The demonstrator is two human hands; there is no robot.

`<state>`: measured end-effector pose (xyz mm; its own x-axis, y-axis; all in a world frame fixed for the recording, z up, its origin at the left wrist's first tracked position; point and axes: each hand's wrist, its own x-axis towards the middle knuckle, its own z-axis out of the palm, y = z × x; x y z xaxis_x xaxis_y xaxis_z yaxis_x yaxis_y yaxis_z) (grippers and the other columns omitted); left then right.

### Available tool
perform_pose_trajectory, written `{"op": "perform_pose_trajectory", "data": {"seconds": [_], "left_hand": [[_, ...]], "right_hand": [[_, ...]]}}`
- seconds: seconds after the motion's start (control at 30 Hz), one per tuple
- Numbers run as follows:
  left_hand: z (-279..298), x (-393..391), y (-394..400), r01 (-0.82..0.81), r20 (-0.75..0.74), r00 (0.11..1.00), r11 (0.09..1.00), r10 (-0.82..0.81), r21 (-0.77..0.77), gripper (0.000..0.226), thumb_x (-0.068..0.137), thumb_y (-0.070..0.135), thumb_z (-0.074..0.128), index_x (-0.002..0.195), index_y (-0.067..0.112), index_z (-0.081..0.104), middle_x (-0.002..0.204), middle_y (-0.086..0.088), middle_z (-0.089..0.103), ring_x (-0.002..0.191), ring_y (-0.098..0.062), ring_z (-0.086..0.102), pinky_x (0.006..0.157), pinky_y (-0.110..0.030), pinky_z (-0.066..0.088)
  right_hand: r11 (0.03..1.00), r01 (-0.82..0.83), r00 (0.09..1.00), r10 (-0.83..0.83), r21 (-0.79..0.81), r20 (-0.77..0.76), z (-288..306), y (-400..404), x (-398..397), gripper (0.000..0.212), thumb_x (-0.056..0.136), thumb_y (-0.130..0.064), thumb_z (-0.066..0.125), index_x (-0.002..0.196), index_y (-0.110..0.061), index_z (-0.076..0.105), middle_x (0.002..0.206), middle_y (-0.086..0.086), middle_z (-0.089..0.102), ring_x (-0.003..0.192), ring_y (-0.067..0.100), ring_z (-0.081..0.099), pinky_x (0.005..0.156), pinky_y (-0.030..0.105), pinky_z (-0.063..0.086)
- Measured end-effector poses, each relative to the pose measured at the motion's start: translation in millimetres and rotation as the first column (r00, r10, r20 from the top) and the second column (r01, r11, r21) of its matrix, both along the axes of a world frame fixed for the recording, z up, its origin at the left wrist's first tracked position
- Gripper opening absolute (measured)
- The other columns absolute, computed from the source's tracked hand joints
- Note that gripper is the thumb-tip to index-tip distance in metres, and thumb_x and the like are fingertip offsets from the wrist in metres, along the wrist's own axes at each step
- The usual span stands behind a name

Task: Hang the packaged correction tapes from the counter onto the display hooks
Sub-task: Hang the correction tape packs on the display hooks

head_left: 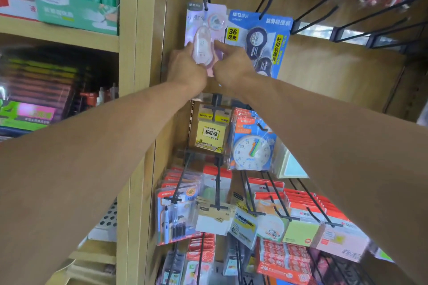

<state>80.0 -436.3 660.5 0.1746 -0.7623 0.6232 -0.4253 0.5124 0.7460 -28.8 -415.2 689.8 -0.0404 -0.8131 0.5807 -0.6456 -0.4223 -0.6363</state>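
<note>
Wooden display panel (pixel 324 69): light-brown board fitted with rows of black wire display hooks (pixel 324 4); several upper hooks to the right are seen bare.

Wooden shelving unit (pixel 69 37): set to the left of the panel; a green-and-white carton of green-capped tubes (pixel 76 4) is carried on its upper shelf, and dark stacked packs are seen blurred below.

Lower hook stock: red-topped blister cards (pixel 308 206) are hung in dense rows at bottom right; a blister pack with a blue pen (pixel 176 213) is hung at bottom left.

Blue carded pack with a white toy clock face (pixel 252 146): hung mid-panel, just beside a yellow sticky-note pack (pixel 210 134).

Blue carded correction tape pack with two dark dispensers (pixel 259 41): hung on an upper hook, marked "36", touching or overlapping the pack to its left.

Pale pink-lilac carded correction tape pack with a clear oval dispenser (pixel 205 37): held up against the panel, its top hole seen at the leftmost upper hook; whether it is fully threaded cannot be told.

Left hand (pixel 185 65): fingers are curled round the lower left edge of the pink-lilac pack.

Right hand (pixel 231 62): the pack's lower right side is pinched between thumb and fingers.
</note>
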Motion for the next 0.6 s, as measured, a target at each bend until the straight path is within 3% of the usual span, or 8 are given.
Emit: {"op": "perform_pose_trajectory", "data": {"seconds": [0.07, 0.1, 0.2, 0.3, 0.43, 0.5, 0.53, 0.6], "left_hand": [[-12, 2, -10, 0.019, -0.028, 0.999, 1.0, -0.019, -0.006, 0.055, 0.068, 0.03, 0.058, 0.122, 0.021, 0.068, 0.119, -0.01, 0.069, 0.105, -0.025, 0.07, 0.092, -0.037, 0.058], [-16, 1, -3, 0.022, -0.035, 0.999, 1.0, -0.022, 0.0, 0.052, 0.071, 0.028, 0.059, 0.121, 0.022, 0.068, 0.118, -0.008, 0.071, 0.103, -0.023, 0.07, 0.09, -0.037, 0.058], [-28, 1, 19, -0.025, -0.006, 1.0, 1.0, 0.025, -0.007, 0.048, 0.082, 0.02, 0.061, 0.13, 0.024, 0.065, 0.12, -0.004, 0.071, 0.105, -0.023, 0.069, 0.086, -0.032, 0.056], [-38, 0, 40, -0.081, -0.011, 0.997, 0.996, 0.081, -0.026, 0.046, 0.091, 0.025, 0.063, 0.137, 0.025, 0.061, 0.125, -0.002, 0.069, 0.11, -0.021, 0.066, 0.093, -0.028, 0.051], [-76, -9, 91, -0.065, -0.095, 0.994, 0.99, 0.053, -0.128, 0.046, 0.087, 0.025, 0.06, 0.132, 0.017, 0.063, 0.124, 0.008, 0.068, 0.111, -0.008, 0.063, 0.096, -0.013, 0.046], [-104, -16, 123, -0.12, -0.085, 0.991, 0.958, 0.101, -0.261, 0.037, 0.087, 0.022, 0.061, 0.124, 0.017, 0.061, 0.116, 0.009, 0.067, 0.107, -0.008, 0.062, 0.095, -0.013, 0.045], [-118, -18, 138, -0.158, -0.079, 0.987, 0.929, 0.139, -0.333, 0.038, 0.087, 0.024, 0.063, 0.122, 0.011, 0.062, 0.115, 0.001, 0.069, 0.105, -0.012, 0.063, 0.095, -0.015, 0.046], [-153, -23, 165, -0.26, -0.128, 0.965, 0.874, 0.227, -0.411, 0.041, 0.086, 0.022, 0.065, 0.117, -0.005, 0.062, 0.113, -0.017, 0.068, 0.104, -0.017, 0.059, 0.098, -0.01, 0.04]], "right_hand": [[1.0, 0.023, 1.0, -0.023, -0.014, 0.011, -8, 4, -3, 0.029, 0.092, -0.01, 0.056, 0.116, -0.019, 0.068, 0.11, 0.005, 0.066, 0.097, 0.023, 0.059, 0.071, 0.022, 0.048], [0.999, 0.032, 0.999, -0.031, -0.015, 0.039, -13, 7, -4, 0.027, 0.092, -0.014, 0.058, 0.116, -0.016, 0.07, 0.108, 0.004, 0.067, 0.096, 0.022, 0.06, 0.073, 0.025, 0.051], [0.998, 0.064, 0.994, -0.062, -0.021, 0.09, -24, 19, -8, 0.047, 0.083, -0.029, 0.071, 0.129, -0.019, 0.069, 0.127, 0.003, 0.071, 0.115, 0.023, 0.066, 0.1, 0.04, 0.055], [0.994, 0.032, 0.998, -0.026, -0.102, 0.06, -38, 49, -18, 0.035, 0.085, -0.028, 0.069, 0.118, -0.02, 0.075, 0.112, 0.005, 0.076, 0.105, 0.023, 0.069, 0.097, 0.039, 0.055], [0.946, -0.069, 0.996, 0.085, -0.316, 0.039, -71, 109, -32, 0.034, 0.087, -0.005, 0.054, 0.108, -0.019, 0.078, 0.086, -0.012, 0.066, 0.064, -0.013, 0.053, 0.063, 0.006, 0.044], [0.911, -0.123, 0.989, 0.146, -0.393, 0.029, -99, 141, -35, 0.031, 0.082, -0.004, 0.051, 0.083, -0.027, 0.072, 0.07, -0.024, 0.059, 0.057, -0.013, 0.05, 0.06, 0.006, 0.036], [0.901, -0.138, 0.986, 0.165, -0.411, 0.031, -117, 157, -39, 0.032, 0.081, -0.006, 0.052, 0.074, -0.036, 0.059, 0.061, -0.026, 0.052, 0.056, -0.01, 0.048, 0.06, 0.01, 0.035], [0.899, -0.166, 0.979, 0.198, -0.405, 0.038, -156, 185, -48, 0.032, 0.083, -0.005, 0.054, 0.077, -0.036, 0.053, 0.066, -0.024, 0.051, 0.058, -0.003, 0.05, 0.059, 0.021, 0.04]]}}
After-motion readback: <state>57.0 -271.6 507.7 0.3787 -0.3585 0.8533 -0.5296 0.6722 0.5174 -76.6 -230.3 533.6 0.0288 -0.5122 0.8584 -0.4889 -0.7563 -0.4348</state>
